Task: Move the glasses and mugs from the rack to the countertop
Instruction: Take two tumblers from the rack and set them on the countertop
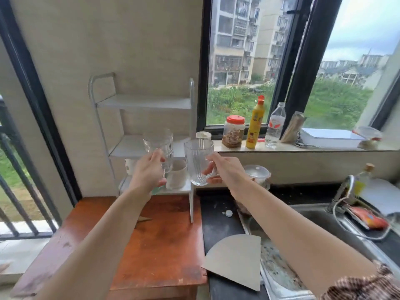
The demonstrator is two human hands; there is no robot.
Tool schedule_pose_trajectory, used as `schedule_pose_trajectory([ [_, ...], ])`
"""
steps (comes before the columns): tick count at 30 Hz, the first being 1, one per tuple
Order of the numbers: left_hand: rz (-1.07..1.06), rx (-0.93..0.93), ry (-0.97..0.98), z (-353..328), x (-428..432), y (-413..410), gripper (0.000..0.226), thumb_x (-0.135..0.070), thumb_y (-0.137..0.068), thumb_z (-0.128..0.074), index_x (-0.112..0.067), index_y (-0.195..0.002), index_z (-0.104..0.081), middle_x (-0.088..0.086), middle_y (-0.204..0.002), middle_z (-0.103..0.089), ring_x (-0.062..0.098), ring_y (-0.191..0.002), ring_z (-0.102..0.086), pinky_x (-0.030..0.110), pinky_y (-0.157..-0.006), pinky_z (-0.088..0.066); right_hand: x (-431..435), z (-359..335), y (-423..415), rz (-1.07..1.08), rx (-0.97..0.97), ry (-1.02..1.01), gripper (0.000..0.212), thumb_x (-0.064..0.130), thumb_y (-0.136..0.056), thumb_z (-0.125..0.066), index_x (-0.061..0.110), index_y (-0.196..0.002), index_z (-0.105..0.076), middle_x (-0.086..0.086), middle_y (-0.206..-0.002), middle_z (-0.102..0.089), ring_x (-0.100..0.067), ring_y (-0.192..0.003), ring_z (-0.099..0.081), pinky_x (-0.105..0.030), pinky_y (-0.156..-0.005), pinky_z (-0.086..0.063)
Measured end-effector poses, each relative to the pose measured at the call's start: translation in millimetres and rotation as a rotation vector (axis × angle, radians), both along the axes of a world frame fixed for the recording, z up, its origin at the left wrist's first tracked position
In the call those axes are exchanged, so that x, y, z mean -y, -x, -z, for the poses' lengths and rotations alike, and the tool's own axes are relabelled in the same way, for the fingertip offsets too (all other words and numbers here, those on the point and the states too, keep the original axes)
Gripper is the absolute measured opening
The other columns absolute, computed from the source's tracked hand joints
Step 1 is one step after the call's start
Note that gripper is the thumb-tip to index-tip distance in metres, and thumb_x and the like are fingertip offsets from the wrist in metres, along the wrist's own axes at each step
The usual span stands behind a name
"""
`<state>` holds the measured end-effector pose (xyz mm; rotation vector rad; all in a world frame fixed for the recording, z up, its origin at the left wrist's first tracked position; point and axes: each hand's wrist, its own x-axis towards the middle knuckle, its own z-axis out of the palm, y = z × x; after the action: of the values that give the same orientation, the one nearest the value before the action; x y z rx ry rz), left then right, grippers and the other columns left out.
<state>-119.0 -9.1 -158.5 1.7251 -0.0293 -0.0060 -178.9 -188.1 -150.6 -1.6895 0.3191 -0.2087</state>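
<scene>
Two glass mugs are lifted: my left hand (149,172) grips one (159,146), my right hand (225,169) another (198,163); two white mugs (176,174) wait at the rack's (142,102) six o'clock; none sits on the worktop (218,221) yet.

I am holding a glass mug (159,146) in my left hand (148,173) and a ribbed glass (198,162) in my right hand (227,169), in front of the rack (142,103).
</scene>
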Motion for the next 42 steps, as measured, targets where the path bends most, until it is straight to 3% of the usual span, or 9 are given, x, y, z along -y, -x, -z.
schedule_pose_trajectory([
  [5, 0.094, -0.061, -0.015, 18, 73, 80, 0.033, -0.037, -0.099, -0.041, -0.015, -0.082, -0.059, -0.004, -0.087, -0.048, 0.028, -0.082, -0.062, 0.030, -0.054, -0.056, 74, 14, 106, 0.123, -0.048, -0.027, 0.029, 0.028, -0.082, -0.059, 0.007, -0.063, -0.062, -0.009, -0.069, -0.071, -0.017, -0.048, -0.059, -0.028, -0.060, -0.055],
  [10, 0.253, -0.156, 0.023, 41, 165, 167, 0.030, -0.036, -0.096, -0.046, -0.014, -0.083, -0.061, -0.002, -0.086, -0.049, 0.037, -0.089, -0.063, 0.029, -0.049, -0.055, 157, 32, 225, 0.283, -0.086, -0.010, 0.033, 0.028, -0.081, -0.061, 0.002, -0.061, -0.065, -0.012, -0.062, -0.070, -0.020, -0.046, -0.059, -0.035, -0.066, -0.058],
  [17, 0.549, -0.177, -0.065, 68, 307, 291, 0.035, -0.041, -0.095, -0.044, -0.016, -0.081, -0.063, -0.006, -0.085, -0.048, 0.029, -0.087, -0.063, 0.026, -0.044, -0.053, 262, 54, 388, 0.583, -0.161, 0.061, 0.036, 0.030, -0.081, -0.059, 0.006, -0.056, -0.065, -0.011, -0.061, -0.071, -0.021, -0.044, -0.061, -0.030, -0.054, -0.057],
  [22, 0.800, -0.220, -0.114, 84, 410, 378, 0.028, -0.038, -0.095, -0.043, -0.016, -0.093, -0.061, -0.008, -0.090, -0.052, 0.035, -0.101, -0.063, 0.036, -0.064, -0.058, 326, 69, 499, 0.813, -0.223, 0.059, 0.038, 0.032, -0.079, -0.058, 0.004, -0.055, -0.066, -0.008, -0.058, -0.070, -0.021, -0.043, -0.060, -0.028, -0.055, -0.057],
  [27, 0.976, -0.278, -0.176, 106, 506, 462, 0.026, -0.037, -0.093, -0.045, -0.018, -0.105, -0.057, -0.002, -0.107, -0.052, 0.033, -0.098, -0.064, 0.034, -0.059, -0.058, 386, 89, 598, 1.038, -0.311, 0.036, 0.039, 0.033, -0.081, -0.055, 0.007, -0.055, -0.066, -0.002, -0.058, -0.071, -0.019, -0.047, -0.064, -0.024, -0.054, -0.053],
  [31, 1.134, -0.305, -0.228, 125, 585, 524, 0.023, -0.038, -0.093, -0.045, -0.020, -0.087, -0.058, 0.002, -0.105, -0.052, 0.036, -0.096, -0.065, 0.033, -0.059, -0.057, 439, 103, 670, 1.189, -0.344, -0.014, 0.034, 0.030, -0.081, -0.056, 0.007, -0.058, -0.066, -0.007, -0.065, -0.073, -0.021, -0.049, -0.064, -0.025, -0.055, -0.056],
  [36, 1.267, -0.389, -0.296, 145, 695, 598, 0.028, -0.042, -0.091, -0.048, -0.020, -0.105, -0.057, 0.000, -0.111, -0.053, 0.031, -0.087, -0.067, 0.036, -0.073, -0.059, 523, 116, 751, 1.307, -0.408, -0.059, 0.032, 0.027, -0.081, -0.056, 0.004, -0.062, -0.067, -0.009, -0.064, -0.072, -0.024, -0.051, -0.064, -0.029, -0.060, -0.058],
  [39, 1.349, -0.434, -0.339, 152, 750, 640, 0.025, -0.041, -0.091, -0.050, -0.021, -0.106, -0.055, -0.002, -0.111, -0.055, 0.029, -0.093, -0.065, 0.035, -0.074, -0.059, 570, 125, 790, 1.385, -0.443, -0.109, 0.032, 0.027, -0.082, -0.056, 0.004, -0.064, -0.067, -0.009, -0.065, -0.071, -0.024, -0.050, -0.062, -0.033, -0.066, -0.058],
  [42, 1.425, -0.434, -0.387, 156, 797, 680, 0.028, -0.041, -0.091, -0.049, -0.021, -0.109, -0.056, -0.005, -0.106, -0.054, 0.026, -0.083, -0.067, 0.034, -0.073, -0.059, 606, 135, 826, 1.458, -0.458, -0.151, 0.031, 0.026, -0.083, -0.056, 0.003, -0.066, -0.068, -0.010, -0.067, -0.072, -0.024, -0.047, -0.062, -0.031, -0.063, -0.058],
])
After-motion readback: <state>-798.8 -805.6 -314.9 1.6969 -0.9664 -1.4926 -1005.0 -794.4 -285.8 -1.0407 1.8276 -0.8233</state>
